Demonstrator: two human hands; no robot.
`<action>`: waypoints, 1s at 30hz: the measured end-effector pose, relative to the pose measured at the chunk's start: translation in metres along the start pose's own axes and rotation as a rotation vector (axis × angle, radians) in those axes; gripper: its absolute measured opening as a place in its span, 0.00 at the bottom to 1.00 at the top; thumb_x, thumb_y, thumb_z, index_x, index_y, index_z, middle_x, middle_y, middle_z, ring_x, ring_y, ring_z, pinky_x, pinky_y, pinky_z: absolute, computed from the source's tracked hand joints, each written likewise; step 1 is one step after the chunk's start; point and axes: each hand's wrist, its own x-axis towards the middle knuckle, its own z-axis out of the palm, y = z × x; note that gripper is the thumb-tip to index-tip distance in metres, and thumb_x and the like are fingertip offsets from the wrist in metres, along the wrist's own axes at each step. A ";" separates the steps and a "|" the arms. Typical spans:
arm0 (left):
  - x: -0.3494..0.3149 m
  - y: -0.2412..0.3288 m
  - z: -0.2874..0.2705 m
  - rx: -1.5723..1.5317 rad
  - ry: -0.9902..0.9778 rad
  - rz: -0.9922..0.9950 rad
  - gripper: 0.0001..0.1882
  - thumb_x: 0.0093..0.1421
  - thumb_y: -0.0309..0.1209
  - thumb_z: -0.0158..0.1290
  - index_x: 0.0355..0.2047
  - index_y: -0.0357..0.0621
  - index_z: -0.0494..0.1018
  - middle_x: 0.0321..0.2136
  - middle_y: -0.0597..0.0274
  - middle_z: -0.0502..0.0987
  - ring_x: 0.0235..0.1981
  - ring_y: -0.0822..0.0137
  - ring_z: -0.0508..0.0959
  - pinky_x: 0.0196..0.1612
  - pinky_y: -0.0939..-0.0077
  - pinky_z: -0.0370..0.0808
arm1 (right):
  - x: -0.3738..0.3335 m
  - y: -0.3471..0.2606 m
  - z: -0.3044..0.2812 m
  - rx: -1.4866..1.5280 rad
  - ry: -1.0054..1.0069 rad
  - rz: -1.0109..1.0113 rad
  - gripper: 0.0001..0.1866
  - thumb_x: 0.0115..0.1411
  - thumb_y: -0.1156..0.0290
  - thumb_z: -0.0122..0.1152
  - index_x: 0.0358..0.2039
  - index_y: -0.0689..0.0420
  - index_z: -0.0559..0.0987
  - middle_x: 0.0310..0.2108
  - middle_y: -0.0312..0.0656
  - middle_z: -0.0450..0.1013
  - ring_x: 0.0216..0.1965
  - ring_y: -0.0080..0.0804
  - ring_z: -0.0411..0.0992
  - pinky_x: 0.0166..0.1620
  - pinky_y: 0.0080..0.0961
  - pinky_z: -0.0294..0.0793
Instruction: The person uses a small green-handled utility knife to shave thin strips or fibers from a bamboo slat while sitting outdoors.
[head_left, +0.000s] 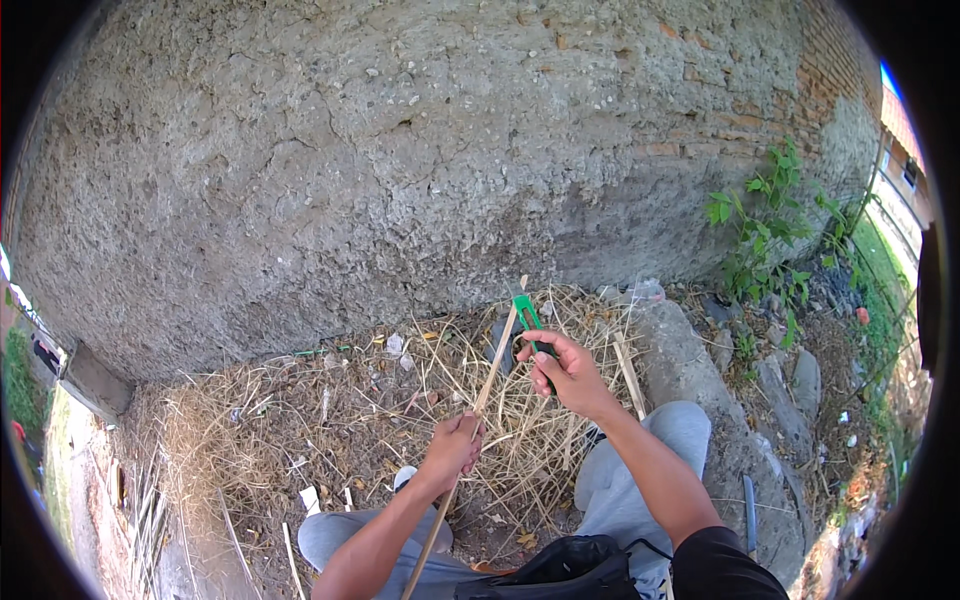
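Note:
My left hand is closed around a long thin strip of wood or bamboo, which slants from low between my knees up toward the wall. In my right hand is a green and black utility knife, gripped by its handle. The knife's front end points up and lies close beside the strip's upper end. Whether the blade touches the strip I cannot tell. Both hands are out in front of my bent knees, the right one a little higher and farther out.
A rough plastered wall rises right ahead. Pale shavings cover the ground at its foot. On the right are a concrete slab, stones and a leafy green plant. A black bag sits at my lap. More strips lie at the left.

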 end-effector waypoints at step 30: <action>-0.002 0.013 -0.003 -0.226 -0.138 -0.079 0.15 0.70 0.39 0.37 0.29 0.44 0.63 0.12 0.73 0.57 0.09 0.79 0.55 0.10 0.81 0.52 | -0.011 0.010 0.019 -1.149 0.014 -0.112 0.14 0.68 0.61 0.42 0.44 0.56 0.72 0.30 0.54 0.75 0.27 0.53 0.73 0.30 0.47 0.72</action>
